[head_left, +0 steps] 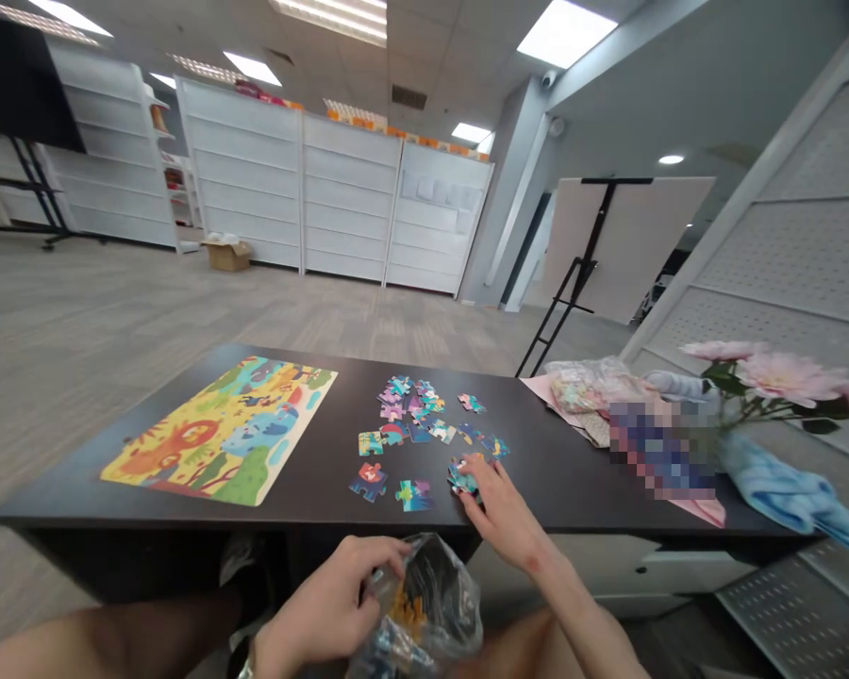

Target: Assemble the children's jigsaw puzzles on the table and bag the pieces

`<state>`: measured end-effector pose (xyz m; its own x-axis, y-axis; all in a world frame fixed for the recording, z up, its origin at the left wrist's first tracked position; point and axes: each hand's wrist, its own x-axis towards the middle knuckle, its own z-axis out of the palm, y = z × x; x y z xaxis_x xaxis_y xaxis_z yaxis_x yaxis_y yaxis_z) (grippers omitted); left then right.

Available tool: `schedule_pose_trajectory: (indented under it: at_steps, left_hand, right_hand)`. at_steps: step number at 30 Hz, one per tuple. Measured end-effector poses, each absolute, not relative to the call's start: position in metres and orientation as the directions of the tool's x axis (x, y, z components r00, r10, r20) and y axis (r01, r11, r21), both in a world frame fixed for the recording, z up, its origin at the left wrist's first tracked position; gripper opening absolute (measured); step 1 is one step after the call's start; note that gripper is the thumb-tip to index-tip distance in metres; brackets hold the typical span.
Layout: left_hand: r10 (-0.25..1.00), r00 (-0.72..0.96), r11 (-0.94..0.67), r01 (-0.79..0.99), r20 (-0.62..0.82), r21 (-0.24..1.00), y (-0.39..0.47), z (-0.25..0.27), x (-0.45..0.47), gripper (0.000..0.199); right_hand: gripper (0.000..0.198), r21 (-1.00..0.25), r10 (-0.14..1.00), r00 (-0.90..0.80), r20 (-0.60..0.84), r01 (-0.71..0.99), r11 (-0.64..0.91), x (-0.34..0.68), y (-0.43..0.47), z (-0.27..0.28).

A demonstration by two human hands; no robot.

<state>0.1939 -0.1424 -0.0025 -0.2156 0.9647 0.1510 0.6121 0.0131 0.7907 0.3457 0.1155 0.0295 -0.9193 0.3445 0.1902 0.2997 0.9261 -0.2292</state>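
Observation:
My left hand [346,589] grips the rim of a clear plastic bag [453,594], held open below the table's front edge. Inside the bag are orange and blue pieces. Over the table, my right hand [499,509] has its fingers curled onto a small group of puzzle pieces [461,474], touching them; whether it pinches one is partly hidden. More loose puzzle pieces [417,405] lie in a heap further back. Nearer the front edge lie a piece with a red figure [370,479] and a green-and-blue piece [415,495].
An assembled yellow animal puzzle [219,434] lies on the left of the dark table [311,490]. At the right are plastic packaging [590,382], a light blue cloth [785,481] and pink flowers [778,377]. An easel [587,255] stands behind the table.

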Motion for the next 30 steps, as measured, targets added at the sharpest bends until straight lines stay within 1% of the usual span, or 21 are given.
schedule_pose_trajectory:
  at_steps: [2,5,6,8,9,12,19,21,23,26,28,30]
  left_hand:
    - [0.962,-0.224,0.009,0.604,0.159,0.797,-0.143,-0.003,0.194,0.04]
    - [0.957,-0.235,0.005,0.601,0.171,0.8,-0.144,-0.005,0.193,0.04]
    - [0.956,-0.236,0.003,0.601,0.174,0.799,-0.144,-0.005,0.192,0.04]
    - [0.955,-0.239,0.005,0.6,0.173,0.8,-0.143,-0.006,0.19,0.04]
    - [0.955,-0.242,0.009,0.6,0.171,0.8,-0.143,-0.005,0.189,0.039]
    - [0.954,-0.25,0.019,0.599,0.165,0.801,-0.141,-0.004,0.187,0.04]
    - [0.955,-0.216,-0.031,0.606,0.202,0.794,-0.14,0.0,0.191,0.044]
    - [0.953,-0.219,-0.035,0.606,0.209,0.794,-0.14,0.0,0.191,0.046]
    - [0.951,-0.223,-0.037,0.604,0.214,0.796,-0.14,0.001,0.191,0.048]
    - [0.954,-0.212,-0.042,0.601,0.21,0.798,-0.14,0.001,0.191,0.048]
    - [0.956,-0.204,-0.047,0.6,0.209,0.799,-0.139,0.001,0.192,0.046]
    - [0.956,-0.199,-0.056,0.594,0.214,0.802,-0.138,0.0,0.195,0.042]
  right_hand:
    - [0.05,-0.215,0.312,-0.937,0.158,0.276,0.937,0.35,0.105,0.031]
    - [0.071,-0.198,0.256,-0.961,0.107,0.232,0.952,0.356,0.097,0.031]
    - [0.073,-0.191,0.241,-0.965,0.104,0.219,0.957,0.359,0.097,0.03]
    - [0.066,-0.169,0.211,-0.97,0.123,0.189,0.967,0.366,0.099,0.025]
    - [0.066,-0.156,0.195,-0.971,0.14,0.173,0.972,0.37,0.1,0.022]
    - [0.076,-0.12,0.159,-0.972,0.176,0.139,0.983,0.38,0.103,0.016]
    - [0.085,-0.035,0.18,-0.974,0.137,0.177,0.984,0.375,0.107,0.012]
    - [0.084,-0.025,0.142,-0.973,0.184,0.139,0.99,0.373,0.11,0.007]
    - [0.079,-0.003,0.082,-0.955,0.284,0.085,0.996,0.376,0.113,0.001]
    - [0.061,0.009,0.017,-0.888,0.46,0.024,1.0,0.385,0.117,0.0]
    - [0.049,-0.053,0.031,-0.844,0.536,0.003,0.999,0.391,0.116,0.006]
    - [0.048,-0.168,0.084,-0.816,0.571,-0.016,0.986,0.396,0.11,0.015]
